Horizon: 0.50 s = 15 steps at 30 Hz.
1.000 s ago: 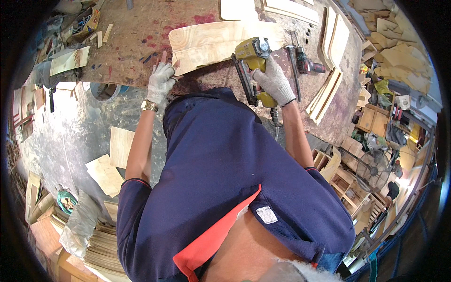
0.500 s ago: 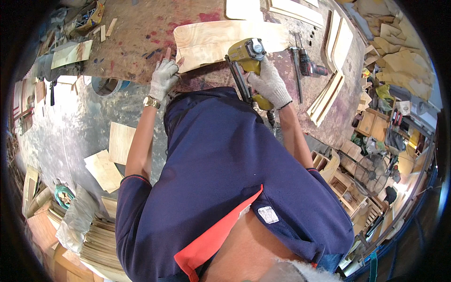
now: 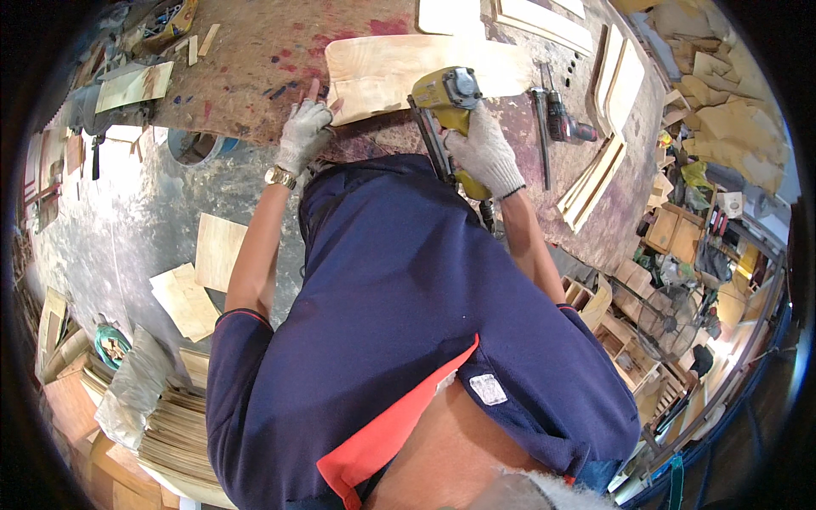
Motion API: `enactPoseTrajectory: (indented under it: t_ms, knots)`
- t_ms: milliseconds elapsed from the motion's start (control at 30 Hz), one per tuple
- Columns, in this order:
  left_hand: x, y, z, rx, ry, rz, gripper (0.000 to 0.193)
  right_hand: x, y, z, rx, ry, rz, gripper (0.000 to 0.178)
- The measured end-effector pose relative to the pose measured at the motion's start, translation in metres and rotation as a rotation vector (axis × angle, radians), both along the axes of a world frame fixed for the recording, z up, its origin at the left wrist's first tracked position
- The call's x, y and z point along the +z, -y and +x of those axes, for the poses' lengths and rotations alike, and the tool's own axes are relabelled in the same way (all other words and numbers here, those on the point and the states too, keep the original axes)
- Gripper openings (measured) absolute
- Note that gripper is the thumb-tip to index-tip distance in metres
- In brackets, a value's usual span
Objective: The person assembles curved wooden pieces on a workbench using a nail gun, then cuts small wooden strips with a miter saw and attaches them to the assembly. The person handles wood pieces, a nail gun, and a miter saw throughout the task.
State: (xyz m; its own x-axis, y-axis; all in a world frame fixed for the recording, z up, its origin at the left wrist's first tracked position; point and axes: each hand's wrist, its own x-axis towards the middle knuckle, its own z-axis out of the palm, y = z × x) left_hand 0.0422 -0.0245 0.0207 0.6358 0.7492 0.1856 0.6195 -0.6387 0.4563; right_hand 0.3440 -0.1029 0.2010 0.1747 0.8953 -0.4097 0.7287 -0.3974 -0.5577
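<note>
A pale wooden board with rounded corners lies across the worktable. At its near left corner is my left hand, in a whitish knit glove with bare fingertips. The thumb rests on the board's edge, the index finger stretches out past its left end, and the other fingers are bent. My gloved right hand is wrapped round the handle of a yellow pneumatic nail gun. The gun's head overlaps the board's near edge. Its nose is hidden, so contact with the wood cannot be made out.
Right of the board lie a cordless drill and a dark metal bar. Curved wooden strips sit near the stained worktable's right side. Thin wooden sheets lie at lower left. Beyond them stands a stack of panels.
The view has shifted slightly. The nail gun is a little farther left along the board. A line across the board's left part no longer shows. Both hands keep nearly the same pose.
</note>
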Motion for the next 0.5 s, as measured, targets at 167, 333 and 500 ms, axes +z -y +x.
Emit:
enactPoseTrajectory:
  t_ms: [167, 333, 500]
  knots:
    - [0.002, -0.005, 0.04, -0.033, 0.114, 0.067, 0.058, 0.014, 0.005, -0.002, -0.101, -0.298, -0.027, 0.055]
    - [-0.001, -0.009, 0.063, -0.029, 0.183, 0.156, 0.061, 0.007, 0.003, -0.007, -0.055, -0.246, -0.039, 0.055]
    - [-0.003, -0.01, 0.062, -0.024, 0.135, 0.098, 0.068, 0.0, 0.003, -0.01, -0.06, -0.24, -0.058, 0.056]
